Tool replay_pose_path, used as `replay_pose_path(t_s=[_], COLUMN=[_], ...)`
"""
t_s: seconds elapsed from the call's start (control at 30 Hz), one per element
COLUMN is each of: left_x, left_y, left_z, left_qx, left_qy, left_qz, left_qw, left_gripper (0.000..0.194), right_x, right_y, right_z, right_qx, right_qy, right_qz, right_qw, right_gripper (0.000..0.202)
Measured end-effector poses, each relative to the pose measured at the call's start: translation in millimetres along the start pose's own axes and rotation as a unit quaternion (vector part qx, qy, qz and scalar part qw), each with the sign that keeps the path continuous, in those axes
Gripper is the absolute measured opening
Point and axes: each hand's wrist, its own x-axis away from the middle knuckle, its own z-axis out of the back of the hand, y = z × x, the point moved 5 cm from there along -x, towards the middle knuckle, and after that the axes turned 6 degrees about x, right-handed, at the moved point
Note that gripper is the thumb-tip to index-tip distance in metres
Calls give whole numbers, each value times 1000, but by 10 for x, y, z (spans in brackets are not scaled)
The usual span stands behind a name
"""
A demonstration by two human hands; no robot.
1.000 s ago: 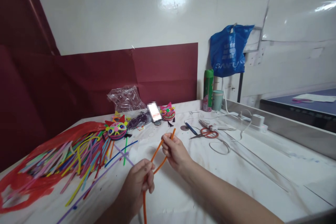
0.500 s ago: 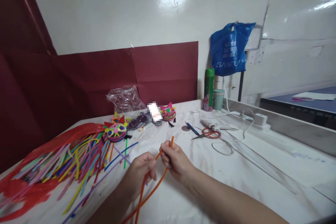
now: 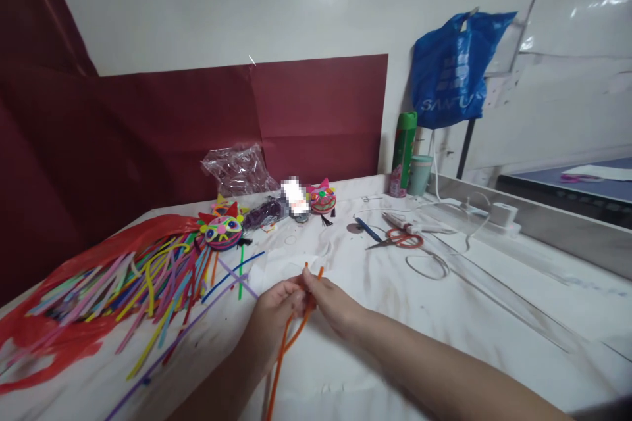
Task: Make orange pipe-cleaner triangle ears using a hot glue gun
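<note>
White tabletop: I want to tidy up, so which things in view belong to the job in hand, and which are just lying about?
Job in hand, likely:
orange stem, held by left hand and right hand
coloured stems
perhaps scissors

Apparently unrelated:
clear plastic wrap
green can
cup

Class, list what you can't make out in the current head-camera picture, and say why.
All in the head view:
- Orange strip: the left hand and right hand hide part of it; the bottom edge cuts off its near end.
- Bright-faced object: pixelation hides what it shows.
- Blue bag: its plastic hides any contents.
</note>
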Motion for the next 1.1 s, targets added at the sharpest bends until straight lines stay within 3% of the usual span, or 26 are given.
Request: replay_pose_path(t_s=[0.13, 0.27, 0.5, 0.7, 0.87, 1.0, 1.1], left_x=[64, 43, 40, 50, 36, 41, 50], left_y=[-15, -43, -24, 28, 23, 0, -5], left_z=[-48, 33, 36, 31, 47, 23, 2], left_qx=[-5, 16, 2, -37, -28, 25, 39], left_qy=[-2, 41, 24, 32, 28, -16, -39], left_qz=[29, 33, 40, 35, 39, 69, 74], left_qw=[1000, 998, 999, 998, 998, 997, 996], left_gripper=[17, 16, 17, 19, 17, 18, 18], right_x=[10, 2, -4, 12, -8, -9, 2], right_y=[-9, -134, -123, -179, -145, -164, -210], right_z=[-31, 77, 156, 164, 157, 133, 144], right_qx=[27, -12, 22, 45, -15, -112, -134], right_qy=[-58, 11, 84, 81, 57, 28, 42], right_qz=[20, 84, 67, 73, 74, 64, 64], right_qw=[998, 996, 994, 993, 995, 991, 988], right_gripper=[50, 35, 34, 31, 30, 30, 29])
